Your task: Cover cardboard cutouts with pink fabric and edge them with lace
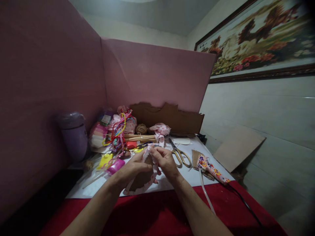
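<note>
Between my two hands is a piece of brown cardboard [141, 179] with pale pink dotted fabric folded over its border. My left hand [134, 167] grips it from the left side, thumb lying across the brown face. At the upper edge, the fingers of my right hand [163, 160] pinch the fabric together. The cardboard is tilted above the front of the white sheet, and the hands cover part of it. Large scissors [180, 157] with gold handles lie just beyond my right hand. A flower-patterned glue gun [213, 170] rests further right, a clear glue stick hanging from it.
A white sheet [98, 183] covers part of the red cloth [152, 209]. Behind lie wooden sticks [140, 138], a twine ball [141, 129], crumpled fabric [161, 129] and colourful pipe cleaners [119, 131]. Yellow [105, 161] and magenta [116, 166] packets sit left, near a purple bin [73, 137].
</note>
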The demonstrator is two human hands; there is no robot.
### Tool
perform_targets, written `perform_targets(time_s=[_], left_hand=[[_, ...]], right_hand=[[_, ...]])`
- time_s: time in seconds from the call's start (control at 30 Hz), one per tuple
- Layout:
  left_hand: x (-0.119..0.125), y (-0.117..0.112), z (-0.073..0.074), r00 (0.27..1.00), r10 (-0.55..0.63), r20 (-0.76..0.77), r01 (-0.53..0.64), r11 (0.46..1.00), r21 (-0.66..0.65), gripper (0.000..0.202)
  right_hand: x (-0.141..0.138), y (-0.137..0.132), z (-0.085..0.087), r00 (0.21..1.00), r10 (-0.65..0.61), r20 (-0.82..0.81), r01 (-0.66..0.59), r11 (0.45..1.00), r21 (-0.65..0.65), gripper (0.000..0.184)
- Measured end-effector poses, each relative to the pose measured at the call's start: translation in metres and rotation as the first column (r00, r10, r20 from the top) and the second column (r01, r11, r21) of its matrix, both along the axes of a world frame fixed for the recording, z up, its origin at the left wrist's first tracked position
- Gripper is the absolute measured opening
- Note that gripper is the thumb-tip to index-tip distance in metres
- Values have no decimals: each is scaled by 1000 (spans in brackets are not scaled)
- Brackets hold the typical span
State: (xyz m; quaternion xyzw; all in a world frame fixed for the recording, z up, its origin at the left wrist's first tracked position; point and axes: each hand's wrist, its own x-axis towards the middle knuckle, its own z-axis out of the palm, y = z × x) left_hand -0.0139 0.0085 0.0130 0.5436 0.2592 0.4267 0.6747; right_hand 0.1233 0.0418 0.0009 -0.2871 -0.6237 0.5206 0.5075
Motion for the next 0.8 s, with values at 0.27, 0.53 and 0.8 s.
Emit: perform_targets(time_s=[0.27,0.53,0.8], left_hand=[[3,0,1,998,57,-24,-57,998,-9,49],[4,2,-2,997,4,74,-2,999,-35,49],[7,-2,1,997,-52,53,56,995,-79,53]], right_hand=[[-3,2,-1,999,20,29,-20,1000,7,34],[1,-1,2,998,59,-25,-61,996,-72,44],[2,0,5,998,-10,-64,-1,985,-171,33]])
